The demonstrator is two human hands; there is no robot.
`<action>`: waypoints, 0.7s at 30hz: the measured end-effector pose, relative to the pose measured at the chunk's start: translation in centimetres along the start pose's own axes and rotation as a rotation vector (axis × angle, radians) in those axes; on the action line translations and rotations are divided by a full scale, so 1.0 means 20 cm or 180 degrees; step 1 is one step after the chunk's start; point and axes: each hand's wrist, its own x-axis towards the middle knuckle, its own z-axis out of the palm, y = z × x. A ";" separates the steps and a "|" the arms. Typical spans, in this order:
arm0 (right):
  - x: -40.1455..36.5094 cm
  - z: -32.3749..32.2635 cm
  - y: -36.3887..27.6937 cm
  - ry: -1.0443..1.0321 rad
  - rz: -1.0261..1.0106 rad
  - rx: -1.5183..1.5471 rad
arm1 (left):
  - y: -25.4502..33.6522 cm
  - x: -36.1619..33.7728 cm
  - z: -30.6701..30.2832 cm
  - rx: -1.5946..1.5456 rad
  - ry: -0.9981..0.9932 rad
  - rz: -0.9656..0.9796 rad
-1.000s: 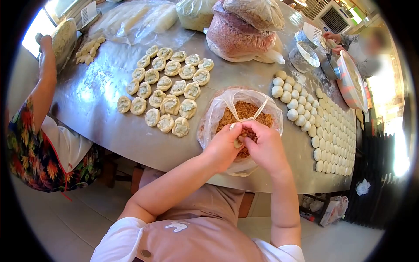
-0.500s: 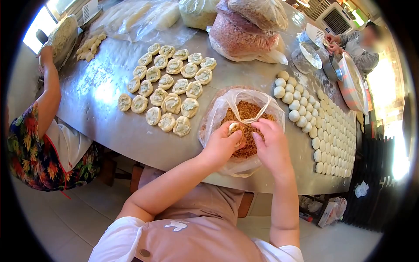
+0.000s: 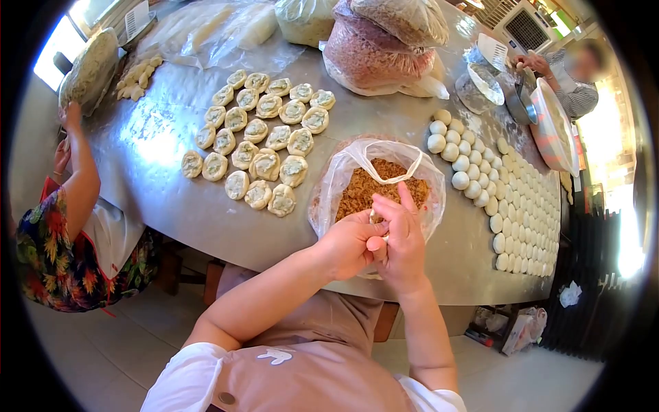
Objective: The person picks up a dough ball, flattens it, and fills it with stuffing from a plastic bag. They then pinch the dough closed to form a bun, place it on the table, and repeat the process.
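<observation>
My left hand (image 3: pixel 345 244) is closed on a small piece of dough (image 3: pixel 375 218), mostly hidden between my fingers. Against it my right hand (image 3: pixel 399 248) presses from the other side, thumb and bent fingers on the dough, forefinger pointing up. Both hands are above the near edge of an open clear plastic bag (image 3: pixel 328 199), which holds crumbly reddish-brown filling (image 3: pixel 364 191). To the left, rows of flattened dough rounds (image 3: pixel 266 165) with pale green-flecked tops lie on the metal table (image 3: pixel 274 237).
Many white dough balls (image 3: pixel 511 213) stand in rows at right. Large filled bags (image 3: pixel 364 58) are stacked at the back, beside a metal bowl (image 3: pixel 519 106) and an orange-striped basin (image 3: pixel 557 127). Co-workers' hands are busy at a big bag (image 3: pixel 88 72) on the left and at far right.
My right hand has come down and left from the filling to meet my left hand around the dough. At left, the co-worker's hand has slid lower along the big bag.
</observation>
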 end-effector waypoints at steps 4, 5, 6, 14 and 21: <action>0.00 0.03 -0.01 0.0355 0.0107 0.0490 | -0.01 -0.02 0.10 0.0416 0.0509 0.0048; 0.00 0.04 0.01 0.0463 0.0220 0.0810 | -0.03 -0.01 0.08 0.0412 0.0341 0.0082; -0.01 0.05 0.02 0.0576 0.0334 0.1125 | -0.04 -0.01 0.07 0.0411 0.0169 0.0112; -0.04 0.01 -0.02 0.0422 0.0717 0.1419 | -0.05 -0.01 0.09 -0.0128 0.0007 0.0419; -0.03 0.00 -0.07 0.0395 0.0306 -0.0012 | -0.07 -0.01 0.10 0.0372 0.0069 0.0376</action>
